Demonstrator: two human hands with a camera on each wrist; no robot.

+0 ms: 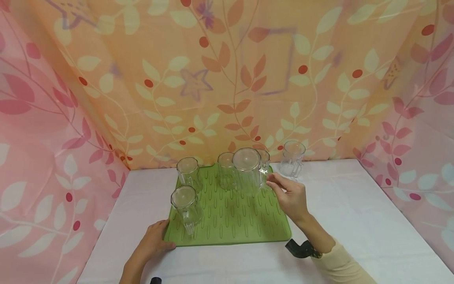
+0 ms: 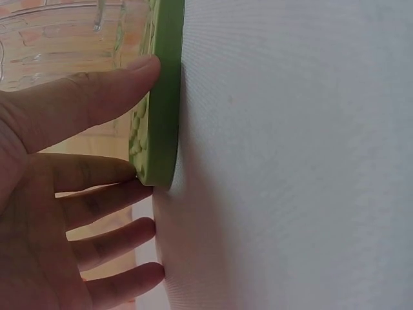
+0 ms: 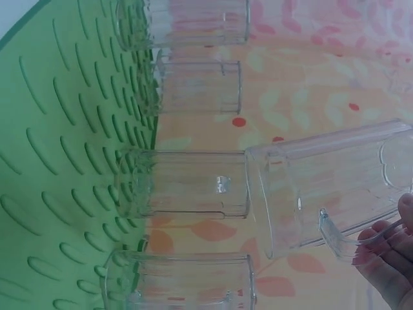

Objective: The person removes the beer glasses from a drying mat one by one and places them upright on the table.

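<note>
My right hand (image 1: 291, 197) pinches the handle of a clear glass mug (image 1: 247, 173), held tilted with its base up above the green ribbed drying mat (image 1: 234, 221). In the right wrist view, fingertips and thumb meet on that handle. Behind the held mug stand two more glass mugs (image 1: 226, 171), partly hidden. A back-left mug (image 1: 188, 171) and a front-left mug (image 1: 186, 205) also stand base up on the mat. My left hand (image 1: 152, 236) touches the mat's front-left corner, thumb at the front edge, extended fingers along the left side.
Another glass mug (image 1: 292, 159) stands off the mat at the back right of the white tabletop (image 1: 337, 197). Patterned orange cloth (image 1: 227, 79) rises behind the table, and pink cloth borders both sides. A black strap piece (image 1: 299, 249) hangs at the right wrist.
</note>
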